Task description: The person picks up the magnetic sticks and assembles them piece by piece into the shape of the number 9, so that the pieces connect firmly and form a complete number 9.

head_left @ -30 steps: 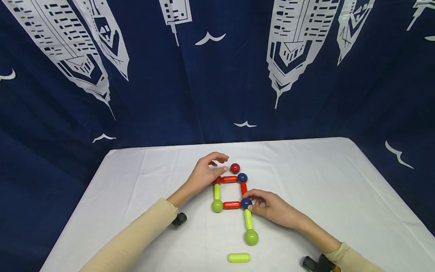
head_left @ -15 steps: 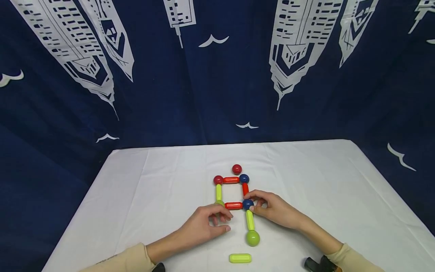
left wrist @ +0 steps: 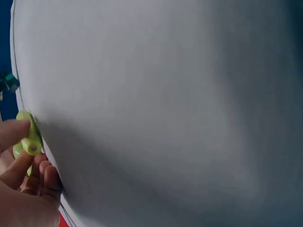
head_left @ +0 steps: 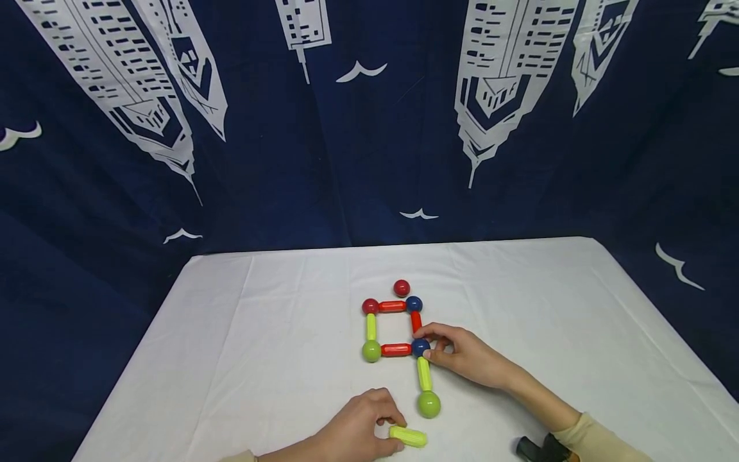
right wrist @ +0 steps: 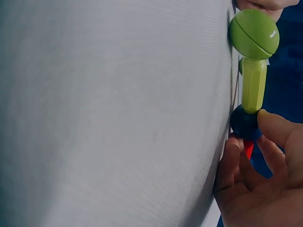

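Note:
My left hand (head_left: pixel 362 428) pinches a loose yellow-green rod (head_left: pixel 411 437) by its left end, near the front of the table. The left wrist view shows the rod's round end (left wrist: pixel 33 147) between thumb and fingers. Farther back, my right hand (head_left: pixel 467 356) holds the blue ball (head_left: pixel 420 347) at the near right corner of a square of balls and rods. From this ball a yellow-green rod (head_left: pixel 424 374) leads to a large green ball (head_left: pixel 428 404), also clear in the right wrist view. A green ball (head_left: pixel 371 351), a red ball (head_left: pixel 371 307) and another blue ball (head_left: pixel 414 303) form the other corners.
A separate red ball (head_left: pixel 401 287) lies just behind the square. White cloth covers the table (head_left: pixel 277 333), with a dark blue printed curtain (head_left: pixel 369 154) hanging behind it. A black device (head_left: pixel 537 449) sits at the right wrist.
My left hand has come from the square's far left corner toward the front and taken hold of the loose yellow-green rod. The right hand stays on the blue ball.

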Demonstrator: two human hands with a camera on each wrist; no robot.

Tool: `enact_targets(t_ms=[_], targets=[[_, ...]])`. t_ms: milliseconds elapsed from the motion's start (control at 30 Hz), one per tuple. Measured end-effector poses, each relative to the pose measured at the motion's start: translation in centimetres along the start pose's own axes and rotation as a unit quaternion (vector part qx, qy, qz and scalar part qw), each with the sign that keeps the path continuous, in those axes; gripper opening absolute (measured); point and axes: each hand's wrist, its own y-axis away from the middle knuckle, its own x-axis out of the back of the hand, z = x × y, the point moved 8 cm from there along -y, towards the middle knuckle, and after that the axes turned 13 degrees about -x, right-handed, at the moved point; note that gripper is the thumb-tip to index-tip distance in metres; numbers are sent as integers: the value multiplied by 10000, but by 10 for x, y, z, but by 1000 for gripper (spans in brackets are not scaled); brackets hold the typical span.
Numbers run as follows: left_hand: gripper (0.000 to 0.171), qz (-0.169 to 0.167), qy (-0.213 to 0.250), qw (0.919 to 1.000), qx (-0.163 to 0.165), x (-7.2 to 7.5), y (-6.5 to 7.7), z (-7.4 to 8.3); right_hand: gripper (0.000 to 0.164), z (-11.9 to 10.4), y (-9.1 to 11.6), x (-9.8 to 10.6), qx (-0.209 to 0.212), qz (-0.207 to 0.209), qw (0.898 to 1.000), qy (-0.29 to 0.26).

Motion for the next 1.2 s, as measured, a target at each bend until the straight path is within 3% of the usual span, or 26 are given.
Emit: enact_targets(t_ms=[133,300,467,1200], targets=[[16,190,-17,9997,122,3,1,-1,30,-1,0,0,33,-17,10000,-5],[14,641,324,9961,506,9,3,-6,30,-2,1,1,14,4,10000,-23],[13,1060,734,9893,679,14,4,-12,30,-3,2,1,54,-7,10000,-14],[14,1436,1192,9781,926,18,3,-19,32,-3,1,1,49,159,9998,126]])
